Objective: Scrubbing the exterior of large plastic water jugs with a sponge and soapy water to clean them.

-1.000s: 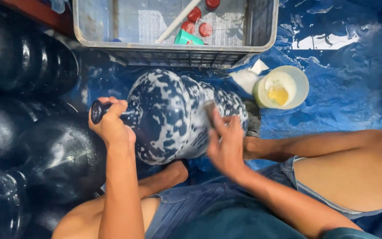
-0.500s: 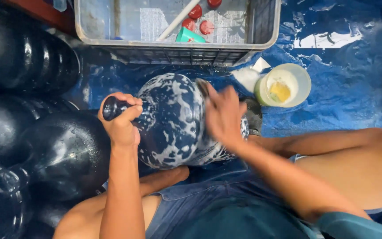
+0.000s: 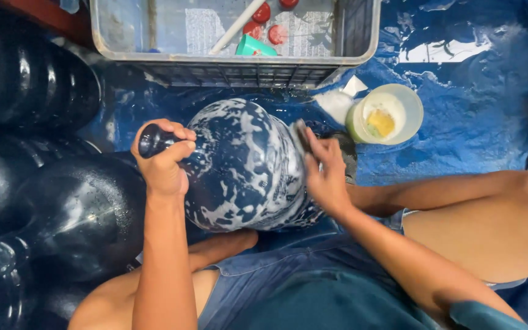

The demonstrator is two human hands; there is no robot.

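A large dark blue water jug [image 3: 245,168], covered in white soap foam, lies on its side in front of my lap. My left hand [image 3: 165,165] is closed around its neck at the left. My right hand [image 3: 324,174] presses a dark scrubbing pad [image 3: 302,135] against the jug's right end, near its base. Foam streaks run across the whole rounded body.
Several dark jugs [image 3: 68,214] lie stacked at the left. A grey plastic crate [image 3: 233,61] with red caps, a green cup and a white stick stands behind. A pale tub [image 3: 386,114] with yellow soap sits at the right on the blue tarp [image 3: 478,110].
My right hand moved across the jug's right end while scrubbing, first up over the side, then back to the base. The jug and my left hand shifted slightly right.
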